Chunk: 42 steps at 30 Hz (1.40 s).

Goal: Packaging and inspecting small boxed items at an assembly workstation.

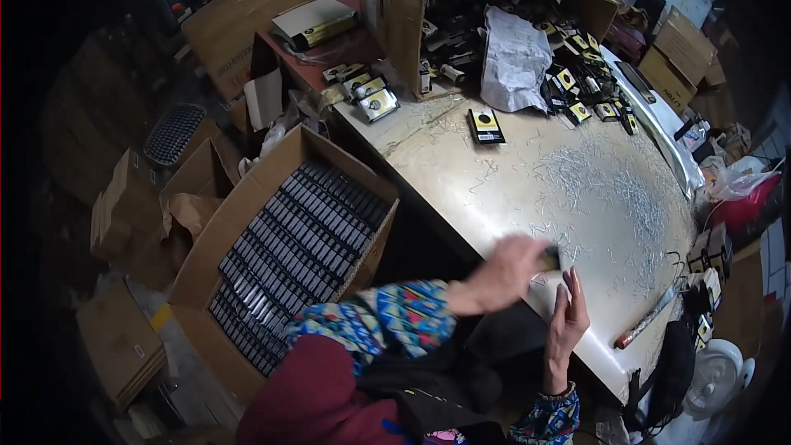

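My left hand (504, 270), smeared by motion, reaches across the table's near edge with a small dark box (549, 259) at its fingertips. The fingers look closed on that box, though the blur hides the exact grip. Just to its right, my right hand (567, 320) is raised with fingers stretched upward and nothing visible in it. Beyond both hands, many thin bent metal wire pieces (634, 206) lie scattered over the pale table (445, 173). A single black, yellow and white box (486, 127) lies farther back on the tabletop.
To my left stands an open carton (185, 280) filled with rows of small dark boxes (297, 239). A large carton (395, 25) on its side spills black-and-yellow boxes at the back. A hammer-like tool (647, 321) lies at the right edge, near a white fan (715, 375).
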Available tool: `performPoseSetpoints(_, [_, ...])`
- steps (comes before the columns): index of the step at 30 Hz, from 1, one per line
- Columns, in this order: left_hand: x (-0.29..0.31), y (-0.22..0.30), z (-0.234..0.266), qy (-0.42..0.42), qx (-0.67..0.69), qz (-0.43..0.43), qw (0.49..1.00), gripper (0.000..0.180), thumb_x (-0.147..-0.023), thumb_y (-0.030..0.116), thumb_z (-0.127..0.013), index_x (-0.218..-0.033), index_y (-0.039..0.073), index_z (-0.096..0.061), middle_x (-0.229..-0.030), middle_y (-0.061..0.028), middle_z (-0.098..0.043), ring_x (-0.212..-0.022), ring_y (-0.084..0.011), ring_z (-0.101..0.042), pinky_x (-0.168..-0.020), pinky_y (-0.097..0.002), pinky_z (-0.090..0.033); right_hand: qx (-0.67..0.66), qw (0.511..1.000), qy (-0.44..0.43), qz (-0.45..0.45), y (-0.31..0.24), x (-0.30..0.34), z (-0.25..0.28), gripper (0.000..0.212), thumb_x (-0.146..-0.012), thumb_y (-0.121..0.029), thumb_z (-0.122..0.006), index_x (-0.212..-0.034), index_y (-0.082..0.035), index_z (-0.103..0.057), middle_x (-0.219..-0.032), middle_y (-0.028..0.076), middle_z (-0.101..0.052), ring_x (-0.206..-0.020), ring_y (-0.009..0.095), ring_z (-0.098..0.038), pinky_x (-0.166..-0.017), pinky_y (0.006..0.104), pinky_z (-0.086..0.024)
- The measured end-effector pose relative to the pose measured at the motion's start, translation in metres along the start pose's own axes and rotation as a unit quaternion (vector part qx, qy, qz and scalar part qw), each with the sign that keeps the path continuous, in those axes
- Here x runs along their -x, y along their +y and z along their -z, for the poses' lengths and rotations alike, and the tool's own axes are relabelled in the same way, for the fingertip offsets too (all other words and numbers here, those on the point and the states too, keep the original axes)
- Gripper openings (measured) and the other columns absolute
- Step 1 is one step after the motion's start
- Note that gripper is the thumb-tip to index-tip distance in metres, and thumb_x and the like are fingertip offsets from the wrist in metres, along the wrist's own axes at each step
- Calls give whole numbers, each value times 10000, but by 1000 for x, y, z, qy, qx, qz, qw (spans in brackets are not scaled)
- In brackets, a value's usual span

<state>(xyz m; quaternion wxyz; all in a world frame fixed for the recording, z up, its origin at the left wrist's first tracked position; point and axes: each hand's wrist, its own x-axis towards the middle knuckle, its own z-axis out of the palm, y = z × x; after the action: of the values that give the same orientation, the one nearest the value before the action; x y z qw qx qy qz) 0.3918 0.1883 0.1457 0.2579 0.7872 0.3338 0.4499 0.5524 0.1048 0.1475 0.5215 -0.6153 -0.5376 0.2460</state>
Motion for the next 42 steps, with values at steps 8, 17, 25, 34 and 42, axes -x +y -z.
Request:
performPoseSetpoints(8, [-49, -195, 237, 125, -618, 40, 775, 447, -806, 102, -567, -1247, 31, -540, -1122, -154, -558, -1130, -328, -474, -944, -500, -361, 376, 894, -202, 139, 5, -18, 18, 455, -969, -170, -499, -1403, -46, -439, -1533, 223, -266, -1419, 473, -197, -1135, 579, -208])
performPoseSetpoints(17, [-176, -160, 136, -262, -363, -8, 894, 604, -778, 66, -626, -1354, 161, -466, -1399, -100, -455, -1272, -334, -408, -1068, -426, -344, 459, 840, -180, 227, 34, -168, -52, 494, -1009, -380, -401, -1407, -88, -427, -1490, 191, -367, -1404, 411, -277, -1128, 569, -234])
performPoseSetpoints(25, [-177, -189, 120, -281, -279, -62, 916, 557, -734, 194, -722, -1214, 38, -485, -1221, -172, -513, -1176, -337, -479, -1029, -404, -379, 390, 885, -130, 218, 41, -104, 20, 379, -959, -312, -539, -1253, -74, -567, -1324, 129, -546, -1190, 362, -495, -1016, 470, -378])
performPoseSetpoints(34, [-163, -130, 57, -220, -387, -57, 894, 444, -894, 286, -613, -1252, 60, -480, -1001, -194, -593, -918, -374, -590, -836, -422, -488, 321, 928, -118, 147, 46, -76, 55, 394, -963, -236, -544, -1270, 10, -543, -1345, 211, -525, -1291, 370, -454, -1092, 459, -330])
performPoseSetpoints(42, [-67, -50, 64, -45, 376, 310, 872, 348, -995, 243, -526, -1259, 19, -490, -1025, -97, -642, -911, -135, -643, -753, -276, -539, 348, 933, -48, 75, 55, -75, 63, 464, -1007, -268, -467, -1394, -14, -437, -1436, 235, -426, -1380, 373, -348, -1147, 500, -239])
